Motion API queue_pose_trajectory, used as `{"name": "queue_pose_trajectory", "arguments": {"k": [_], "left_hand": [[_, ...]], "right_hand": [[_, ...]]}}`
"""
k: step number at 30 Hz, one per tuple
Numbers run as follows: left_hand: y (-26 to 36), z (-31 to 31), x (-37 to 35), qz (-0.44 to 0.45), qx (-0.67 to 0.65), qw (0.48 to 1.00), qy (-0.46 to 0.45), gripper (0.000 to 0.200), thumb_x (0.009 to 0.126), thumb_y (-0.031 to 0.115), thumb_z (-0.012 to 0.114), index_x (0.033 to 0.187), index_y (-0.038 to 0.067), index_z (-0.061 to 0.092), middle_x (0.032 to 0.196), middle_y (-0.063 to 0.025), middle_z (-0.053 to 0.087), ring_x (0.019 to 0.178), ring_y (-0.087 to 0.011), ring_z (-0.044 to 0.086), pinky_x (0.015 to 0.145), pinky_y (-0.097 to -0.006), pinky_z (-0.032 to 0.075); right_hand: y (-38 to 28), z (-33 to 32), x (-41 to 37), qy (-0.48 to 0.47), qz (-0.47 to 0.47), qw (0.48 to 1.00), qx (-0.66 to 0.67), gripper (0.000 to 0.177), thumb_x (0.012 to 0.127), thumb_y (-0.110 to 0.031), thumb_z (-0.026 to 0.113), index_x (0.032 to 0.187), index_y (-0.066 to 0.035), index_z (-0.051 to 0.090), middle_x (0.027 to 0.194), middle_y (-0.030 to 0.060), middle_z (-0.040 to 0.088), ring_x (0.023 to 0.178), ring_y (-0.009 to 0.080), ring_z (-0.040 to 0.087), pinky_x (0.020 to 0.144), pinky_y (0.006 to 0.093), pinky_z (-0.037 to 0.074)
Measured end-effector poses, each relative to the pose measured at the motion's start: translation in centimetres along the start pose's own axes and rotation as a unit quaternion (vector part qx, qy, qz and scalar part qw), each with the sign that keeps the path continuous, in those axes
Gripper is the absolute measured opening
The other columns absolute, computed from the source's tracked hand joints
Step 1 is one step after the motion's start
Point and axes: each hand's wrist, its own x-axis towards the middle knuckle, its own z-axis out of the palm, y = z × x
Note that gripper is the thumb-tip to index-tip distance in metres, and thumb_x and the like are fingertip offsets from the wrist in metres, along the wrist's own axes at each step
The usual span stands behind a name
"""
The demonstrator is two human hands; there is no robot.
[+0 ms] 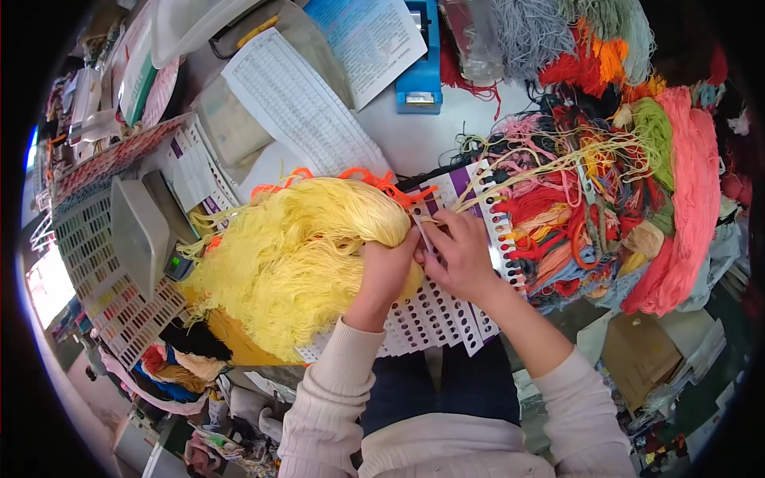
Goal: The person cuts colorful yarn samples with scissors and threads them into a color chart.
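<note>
A big loose bundle of yellow thread (279, 255) lies at the centre left of the table. My left hand (388, 267) is wrapped round the narrow right end of this bundle. Close beside it, my right hand (458, 255) has its fingers bent at a white perforated card (446, 319); what its fingertips hold, if anything, is too small to tell. Pale yellow strands (550, 163) run from near my right hand to the upper right. Orange thread (366, 174) shows behind the yellow bundle.
Mixed coloured threads (550, 207) and a long pink skein (689, 199) cover the right side. Behind are a printed sheet (299, 103), a blue tape dispenser (420, 72) and grey skeins (534, 40). A clear plastic box (139, 235) stands at left.
</note>
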Motion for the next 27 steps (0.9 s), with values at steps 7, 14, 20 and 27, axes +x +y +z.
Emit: {"name": "queue_pose_trajectory", "arguments": {"k": [7, 14, 20, 27], "left_hand": [[-0.4, -0.3, 0.5, -0.019, -0.096, 0.995, 0.015, 0.004, 0.079, 0.004, 0.048, 0.081, 0.0, 0.048, 0.063, -0.0025, 0.05, 0.051, -0.0077, 0.046, 0.047, -0.0203, 0.037], [1.6, -3.9, -1.6, -0.141, -0.333, 0.915, -0.177, 0.017, 0.082, 0.012, 0.046, 0.095, 0.003, 0.049, 0.06, 0.0003, 0.047, 0.046, -0.0058, 0.041, 0.044, -0.0181, 0.035], [2.5, -1.0, -0.5, -0.053, 0.152, 0.986, -0.052, 0.021, 0.077, 0.014, 0.054, 0.093, 0.002, 0.051, 0.063, -0.0017, 0.051, 0.049, -0.0097, 0.048, 0.047, -0.0227, 0.04], [9.7, -19.3, -8.7, 0.042, -0.272, 0.949, 0.152, 0.02, 0.083, 0.013, 0.041, 0.098, 0.001, 0.047, 0.061, 0.0007, 0.047, 0.048, -0.0053, 0.044, 0.044, -0.0166, 0.039]], "right_hand": [[1.0, 0.8, 0.5, 0.034, 0.072, 0.988, 0.135, 0.027, 0.06, -0.013, 0.06, 0.085, -0.005, 0.056, 0.083, 0.0078, 0.048, 0.077, 0.023, 0.049, 0.068, 0.0332, 0.037], [1.9, 1.0, 0.6, 0.047, 0.079, 0.966, 0.241, 0.014, 0.067, 0.001, 0.053, 0.08, -0.003, 0.056, 0.073, 0.0083, 0.051, 0.069, 0.0239, 0.05, 0.065, 0.0319, 0.038], [2.1, 1.3, 0.6, 0.042, 0.119, 0.96, 0.249, 0.023, 0.064, -0.006, 0.056, 0.087, -0.006, 0.056, 0.077, 0.0067, 0.05, 0.075, 0.0235, 0.048, 0.068, 0.0318, 0.037], [0.9, 1.7, 1.3, -0.008, 0.12, 0.989, 0.081, 0.038, 0.057, -0.017, 0.061, 0.093, -0.011, 0.055, 0.083, 0.0053, 0.045, 0.084, 0.0217, 0.044, 0.075, 0.0343, 0.031]]}}
